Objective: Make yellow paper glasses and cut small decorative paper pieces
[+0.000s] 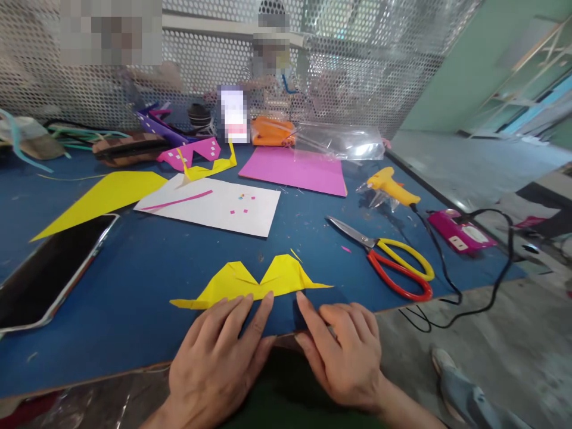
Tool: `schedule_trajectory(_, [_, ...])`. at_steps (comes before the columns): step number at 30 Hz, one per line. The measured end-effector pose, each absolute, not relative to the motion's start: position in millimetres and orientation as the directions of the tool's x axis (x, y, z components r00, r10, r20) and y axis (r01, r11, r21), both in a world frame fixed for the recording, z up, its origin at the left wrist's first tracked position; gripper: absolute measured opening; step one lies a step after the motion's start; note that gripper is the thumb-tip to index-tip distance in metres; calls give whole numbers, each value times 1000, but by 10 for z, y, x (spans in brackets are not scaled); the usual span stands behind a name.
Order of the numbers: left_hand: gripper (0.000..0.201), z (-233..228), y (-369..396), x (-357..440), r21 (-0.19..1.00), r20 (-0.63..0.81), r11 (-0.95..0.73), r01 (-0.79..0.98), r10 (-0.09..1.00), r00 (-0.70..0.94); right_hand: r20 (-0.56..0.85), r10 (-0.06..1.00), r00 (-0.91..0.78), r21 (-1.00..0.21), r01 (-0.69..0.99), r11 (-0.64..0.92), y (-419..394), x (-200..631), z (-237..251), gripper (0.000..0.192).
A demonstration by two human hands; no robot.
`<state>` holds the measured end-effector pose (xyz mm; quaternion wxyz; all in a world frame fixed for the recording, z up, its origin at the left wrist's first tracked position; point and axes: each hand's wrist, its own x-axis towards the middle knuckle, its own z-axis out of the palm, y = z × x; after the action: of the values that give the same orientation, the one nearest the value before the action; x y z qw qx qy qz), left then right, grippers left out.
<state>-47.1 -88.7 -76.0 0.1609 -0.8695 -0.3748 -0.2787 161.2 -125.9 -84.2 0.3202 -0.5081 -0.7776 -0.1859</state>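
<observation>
A yellow paper cutout [254,280], shaped like a pair of glasses with two peaks and thin side strips, lies folded on the blue table in front of me. The fingertips of my left hand [218,351] press flat along its lower edge, left of the middle. My right hand [342,348] touches the same edge with its index fingertip; its thumb is apart and its other fingers are bent. Neither hand grips the paper. Red-and-yellow-handled scissors [379,256] rest to the right, beyond my right hand.
A phone [58,268] lies at left near yellow paper [107,193]. White card [210,205] holds pink scraps. Behind are pink paper glasses [196,153], yellow paper glasses [212,170] and pink sheets [295,173]. At right are a glue gun [393,187] and corded power strip [462,231].
</observation>
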Motion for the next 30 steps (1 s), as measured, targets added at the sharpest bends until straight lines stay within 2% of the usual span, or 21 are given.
schedule_trajectory(5, [31, -769, -889, -471, -64, 606, -669, 741, 564, 561, 626, 715, -311, 0, 917, 399, -1184, 1578, -780, 47])
schedule_trajectory(12, [31, -732, -905, -451, -66, 606, -654, 754, 574, 551, 622, 706, -339, 3, 903, 431, -1169, 1574, -817, 37])
schedule_trajectory(16, [34, -747, -930, -451, -66, 591, -648, 758, 587, 553, 658, 693, -296, -1, 919, 395, -1211, 1566, -839, 35])
schedule_trajectory(19, [34, -783, -951, -464, -71, 591, -655, 752, 580, 561, 685, 657, -314, -21, 894, 449, -1219, 1516, -833, 33])
schedule_trajectory(23, [34, -829, -979, -506, -52, 615, -666, 745, 566, 549, 635, 665, -394, -61, 832, 552, -1167, 1406, -817, 35])
schedule_trajectory(30, [31, -802, -1003, -628, -94, 610, -709, 699, 514, 603, 612, 669, -422, -69, 814, 577, -1102, 1354, -856, 37])
